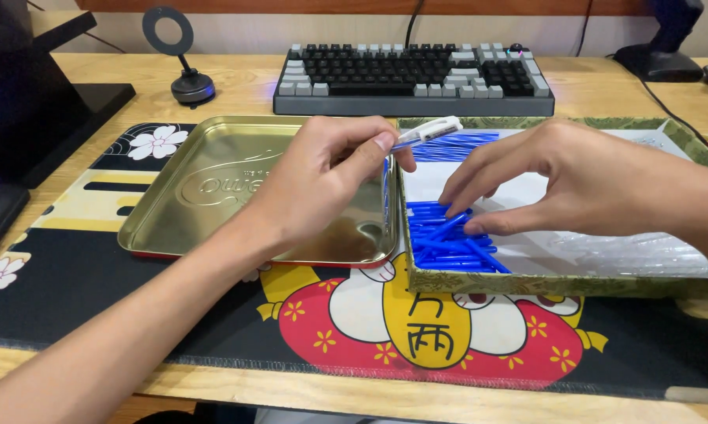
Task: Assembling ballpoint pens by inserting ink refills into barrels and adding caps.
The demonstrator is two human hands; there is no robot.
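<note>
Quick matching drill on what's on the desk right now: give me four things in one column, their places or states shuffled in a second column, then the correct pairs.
Things:
1. left hand
2. right hand
3. gold metal tray
4. keyboard

Places or states:
A. at the back of the desk, beyond both containers
B. fingertips down on the pile of blue sticks in the patterned box
C. pinching a white pen-like piece
D. lying on the desk mat, left of the box

Pairs: 1-C, 2-B, 3-D, 4-A
</note>
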